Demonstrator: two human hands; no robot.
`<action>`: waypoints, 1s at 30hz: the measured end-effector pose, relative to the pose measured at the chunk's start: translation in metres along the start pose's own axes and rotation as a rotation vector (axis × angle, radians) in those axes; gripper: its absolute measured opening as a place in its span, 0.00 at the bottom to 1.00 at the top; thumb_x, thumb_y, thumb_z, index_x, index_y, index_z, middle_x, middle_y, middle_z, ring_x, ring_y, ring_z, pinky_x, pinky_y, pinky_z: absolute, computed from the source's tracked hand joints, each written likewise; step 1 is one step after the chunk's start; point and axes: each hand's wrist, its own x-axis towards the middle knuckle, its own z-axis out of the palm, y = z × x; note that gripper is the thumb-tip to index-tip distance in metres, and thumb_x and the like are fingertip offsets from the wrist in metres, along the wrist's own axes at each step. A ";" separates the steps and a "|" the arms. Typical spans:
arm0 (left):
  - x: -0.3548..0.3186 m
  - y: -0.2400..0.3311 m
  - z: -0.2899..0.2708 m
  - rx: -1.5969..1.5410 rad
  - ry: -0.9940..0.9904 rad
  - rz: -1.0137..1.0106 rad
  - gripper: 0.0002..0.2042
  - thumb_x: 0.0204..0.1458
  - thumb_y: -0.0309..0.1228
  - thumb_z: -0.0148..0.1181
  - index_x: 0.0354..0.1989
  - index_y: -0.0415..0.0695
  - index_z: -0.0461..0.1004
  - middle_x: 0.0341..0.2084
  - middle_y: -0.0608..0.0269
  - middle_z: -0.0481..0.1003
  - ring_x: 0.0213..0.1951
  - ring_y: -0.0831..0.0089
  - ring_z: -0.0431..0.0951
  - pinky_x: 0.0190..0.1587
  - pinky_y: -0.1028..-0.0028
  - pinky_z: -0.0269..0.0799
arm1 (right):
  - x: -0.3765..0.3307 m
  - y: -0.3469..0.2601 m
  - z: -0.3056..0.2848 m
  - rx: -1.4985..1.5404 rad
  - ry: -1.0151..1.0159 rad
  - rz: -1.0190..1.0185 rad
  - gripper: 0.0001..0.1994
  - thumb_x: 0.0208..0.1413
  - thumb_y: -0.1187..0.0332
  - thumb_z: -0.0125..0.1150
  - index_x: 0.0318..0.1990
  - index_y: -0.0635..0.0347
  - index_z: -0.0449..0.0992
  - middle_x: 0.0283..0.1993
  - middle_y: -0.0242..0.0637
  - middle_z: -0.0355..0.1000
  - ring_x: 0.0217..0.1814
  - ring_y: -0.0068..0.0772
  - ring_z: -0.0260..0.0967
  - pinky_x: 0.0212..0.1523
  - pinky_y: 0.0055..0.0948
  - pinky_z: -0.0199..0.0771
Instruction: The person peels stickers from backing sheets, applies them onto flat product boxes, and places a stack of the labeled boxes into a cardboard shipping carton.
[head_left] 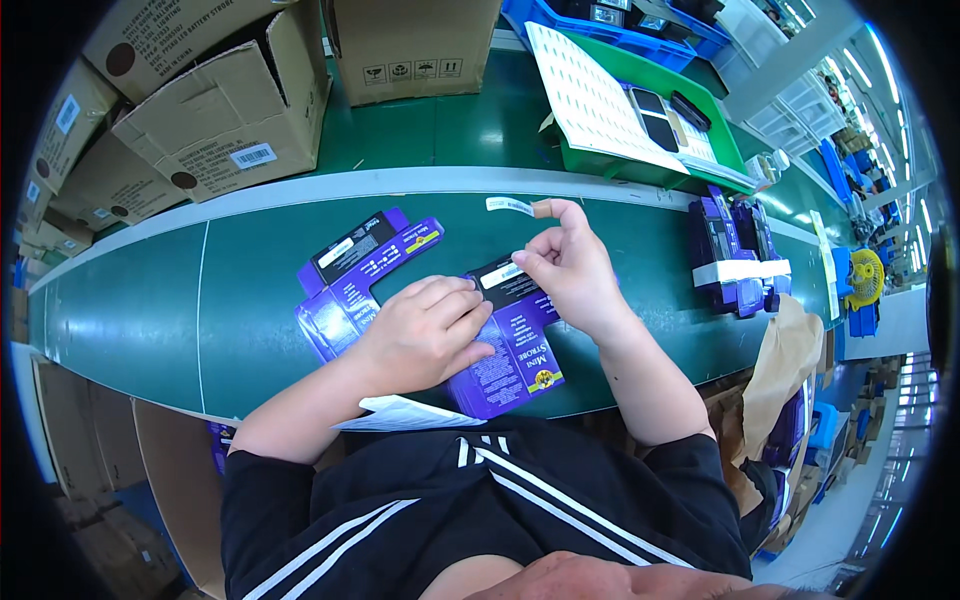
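Labelling of flat cartons at a green workbench [250,330], seen from beside the worker. The left hand [425,335] lies palm down, its fingers close together, over the two unfolded purple cartons; whether it pinches anything beneath the palm I cannot tell. The left carton [350,310] stretches out beyond this hand on its far side, and the right carton [505,365] lies between the two hands, reaching toward the worker; each carries a white sticker on a black panel. The right hand [575,265] is held at the right carton's far end, with index finger and thumb spread apart; a narrow white label [510,206] projects leftward from the index fingertip. A white sheet [410,413] sits at the bench's near edge, beside the left forearm. At the far right, a white band [741,271] encircles a bundle of purple cartons [742,297]. Beyond the hands, a green tray [592,168] contains label sheets and dark handheld devices; brown cardboard boxes [240,110] occupy the far left.
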 end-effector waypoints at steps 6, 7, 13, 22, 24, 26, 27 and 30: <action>-0.001 0.001 0.000 -0.022 -0.029 -0.016 0.17 0.48 0.36 0.69 0.44 0.40 0.78 0.48 0.56 0.76 0.51 0.61 0.77 0.55 0.65 0.73 | 0.000 0.000 0.000 0.003 0.002 0.019 0.23 0.55 0.81 0.61 0.57 0.63 0.63 0.27 0.31 0.70 0.25 0.17 0.63 0.26 0.16 0.63; 0.000 0.001 0.000 -0.006 -0.039 -0.011 0.17 0.49 0.36 0.68 0.44 0.40 0.77 0.48 0.56 0.76 0.52 0.61 0.76 0.55 0.66 0.72 | 0.001 0.000 0.001 -0.014 0.000 0.016 0.23 0.55 0.81 0.61 0.57 0.63 0.63 0.27 0.31 0.70 0.25 0.17 0.63 0.27 0.17 0.63; 0.004 0.000 -0.001 0.044 -0.080 0.029 0.17 0.49 0.35 0.67 0.45 0.40 0.76 0.52 0.55 0.74 0.55 0.60 0.73 0.57 0.66 0.69 | 0.000 0.002 0.000 -0.163 -0.010 -0.035 0.22 0.55 0.82 0.60 0.57 0.63 0.63 0.28 0.31 0.70 0.26 0.17 0.63 0.27 0.17 0.64; 0.032 0.000 -0.006 0.033 -0.226 0.056 0.21 0.49 0.36 0.66 0.50 0.40 0.74 0.56 0.54 0.72 0.56 0.58 0.72 0.57 0.64 0.70 | 0.002 0.022 -0.006 -0.112 0.052 -0.152 0.22 0.55 0.79 0.61 0.57 0.64 0.64 0.31 0.36 0.71 0.28 0.25 0.69 0.29 0.24 0.70; 0.044 -0.002 -0.005 0.035 -0.266 0.073 0.22 0.50 0.37 0.66 0.51 0.41 0.73 0.57 0.53 0.72 0.57 0.58 0.72 0.57 0.64 0.70 | 0.004 0.022 -0.011 -0.009 -0.008 -0.070 0.26 0.52 0.78 0.65 0.59 0.64 0.64 0.35 0.39 0.72 0.33 0.29 0.71 0.36 0.27 0.72; 0.047 -0.004 -0.004 0.036 -0.284 0.085 0.22 0.50 0.37 0.66 0.51 0.41 0.72 0.57 0.53 0.71 0.57 0.58 0.72 0.57 0.64 0.70 | 0.002 0.021 -0.020 0.043 -0.036 -0.031 0.28 0.51 0.77 0.67 0.60 0.63 0.64 0.37 0.40 0.73 0.36 0.31 0.72 0.39 0.28 0.73; 0.043 -0.007 -0.002 0.013 -0.254 0.072 0.22 0.50 0.38 0.66 0.51 0.40 0.72 0.57 0.52 0.71 0.56 0.58 0.72 0.57 0.64 0.69 | 0.000 0.017 -0.029 -0.165 -0.075 -0.176 0.32 0.48 0.76 0.70 0.62 0.63 0.63 0.41 0.40 0.73 0.40 0.33 0.71 0.43 0.30 0.72; 0.031 -0.014 0.005 -0.052 -0.164 0.022 0.22 0.52 0.39 0.65 0.50 0.38 0.71 0.57 0.49 0.71 0.55 0.57 0.71 0.57 0.63 0.68 | -0.008 0.003 -0.057 -0.786 -0.200 -0.614 0.44 0.39 0.71 0.77 0.67 0.60 0.61 0.52 0.42 0.72 0.51 0.39 0.67 0.56 0.35 0.67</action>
